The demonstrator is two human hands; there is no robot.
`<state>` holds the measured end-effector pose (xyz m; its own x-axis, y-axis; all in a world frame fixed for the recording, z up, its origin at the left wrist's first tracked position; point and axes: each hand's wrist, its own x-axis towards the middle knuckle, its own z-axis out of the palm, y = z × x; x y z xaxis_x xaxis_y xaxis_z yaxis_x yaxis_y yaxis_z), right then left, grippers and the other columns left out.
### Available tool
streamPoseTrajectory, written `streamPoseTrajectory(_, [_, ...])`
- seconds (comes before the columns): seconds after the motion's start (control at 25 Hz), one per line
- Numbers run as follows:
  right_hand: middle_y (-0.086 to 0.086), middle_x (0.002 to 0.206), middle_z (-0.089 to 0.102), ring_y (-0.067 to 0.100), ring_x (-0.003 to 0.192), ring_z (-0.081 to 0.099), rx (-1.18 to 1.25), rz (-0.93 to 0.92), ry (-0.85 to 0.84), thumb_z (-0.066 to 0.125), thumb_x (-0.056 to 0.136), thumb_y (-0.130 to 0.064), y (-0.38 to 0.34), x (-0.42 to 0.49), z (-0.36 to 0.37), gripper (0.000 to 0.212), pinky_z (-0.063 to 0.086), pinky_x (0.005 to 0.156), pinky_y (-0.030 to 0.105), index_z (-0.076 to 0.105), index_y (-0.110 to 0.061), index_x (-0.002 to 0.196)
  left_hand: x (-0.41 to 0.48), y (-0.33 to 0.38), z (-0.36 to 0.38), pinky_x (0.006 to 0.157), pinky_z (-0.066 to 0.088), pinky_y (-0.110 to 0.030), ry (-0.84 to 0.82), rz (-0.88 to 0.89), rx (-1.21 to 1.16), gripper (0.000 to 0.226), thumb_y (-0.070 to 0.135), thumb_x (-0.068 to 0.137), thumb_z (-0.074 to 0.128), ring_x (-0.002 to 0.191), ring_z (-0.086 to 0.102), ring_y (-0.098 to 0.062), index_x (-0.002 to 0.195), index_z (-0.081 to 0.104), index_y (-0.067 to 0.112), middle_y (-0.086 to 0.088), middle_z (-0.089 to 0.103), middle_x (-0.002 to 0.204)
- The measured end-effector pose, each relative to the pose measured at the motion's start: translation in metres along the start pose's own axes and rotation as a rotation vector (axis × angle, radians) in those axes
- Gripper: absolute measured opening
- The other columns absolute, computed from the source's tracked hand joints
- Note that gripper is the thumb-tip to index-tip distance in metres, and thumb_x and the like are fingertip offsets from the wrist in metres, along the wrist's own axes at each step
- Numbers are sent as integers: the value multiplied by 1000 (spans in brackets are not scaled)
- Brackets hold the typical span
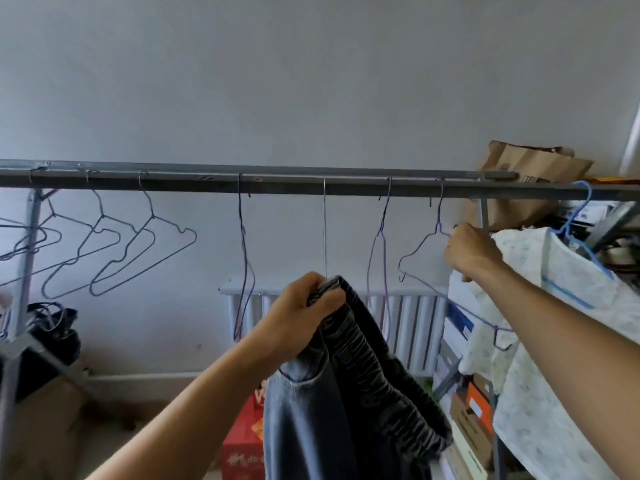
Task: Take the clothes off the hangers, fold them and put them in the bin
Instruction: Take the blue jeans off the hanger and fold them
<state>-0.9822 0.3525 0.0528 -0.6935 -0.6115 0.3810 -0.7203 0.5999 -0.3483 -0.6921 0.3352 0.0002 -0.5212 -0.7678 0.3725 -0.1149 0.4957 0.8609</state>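
The dark denim trousers [349,393] hang below the middle of the rail [277,187], off any hanger, held up by the left hand [298,317], whose fingers curl tight round the gathered elastic waistband. The right hand [471,251] pinches the purple wire hanger [450,302] near its neck, hook on the rail. Just right, a pale patterned garment [561,306] hangs on a blue hanger [575,216]; bare wire hangers [138,258] hang along the left.
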Motion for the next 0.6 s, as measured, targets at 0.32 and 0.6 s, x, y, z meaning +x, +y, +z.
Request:
streamPoseTrajectory(0.32, [-3, 106, 64, 11, 99, 59, 718, -519, -36, 53, 91, -53, -20, -183, 15, 35, 44, 82, 26, 66, -23, 105, -46, 2, -63, 52, 38, -15, 104, 32, -69, 17, 18, 95, 60, 58, 45, -7, 82, 54, 9, 0, 47, 67])
streamPoseTrajectory(0.6, [-16, 128, 53, 4, 120, 50, 802, -420, -583, 68, 52, -83, -58, -282, 99, 59, 40, 99, 35, 68, -41, 94, -112, -16, -142, 71, 45, -35, 185, -28, -219, 29, 22, 96, 58, 75, 55, -22, 96, 57, -7, -14, 58, 80])
